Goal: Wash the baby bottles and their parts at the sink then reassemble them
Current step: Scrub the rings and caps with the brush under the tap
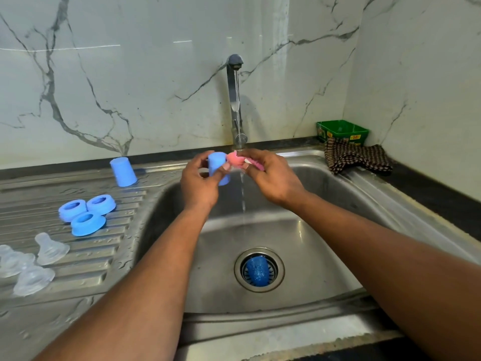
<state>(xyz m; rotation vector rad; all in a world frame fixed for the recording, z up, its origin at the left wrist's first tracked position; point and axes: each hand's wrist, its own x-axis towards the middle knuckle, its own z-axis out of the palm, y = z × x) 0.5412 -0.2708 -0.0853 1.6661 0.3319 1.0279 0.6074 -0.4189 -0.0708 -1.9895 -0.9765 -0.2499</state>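
You are working over the sink [338, 204], with water running from the tap [234, 74] straight onto what you hold. Your left hand [199, 182] grips a blue cap [216, 165] by its side wall, fingers curled round it, just under the stream. Wet, smooth plastic like this is likely light, stiff and slippery, so hold it by the wall rather than the rim. Your right hand [270, 175] pinches a pink sponge [238, 160] that touches the cap's top; it looks soft and should squash into corners.

A second cap [122, 171] stands upside down on the wet worktop [78, 287] to the left, and another sits in the drain [257, 270]. Nearer you lie three blue rings [87, 211], then clear teats [49, 250]: floppy and easily knocked off, so lift those by the base.
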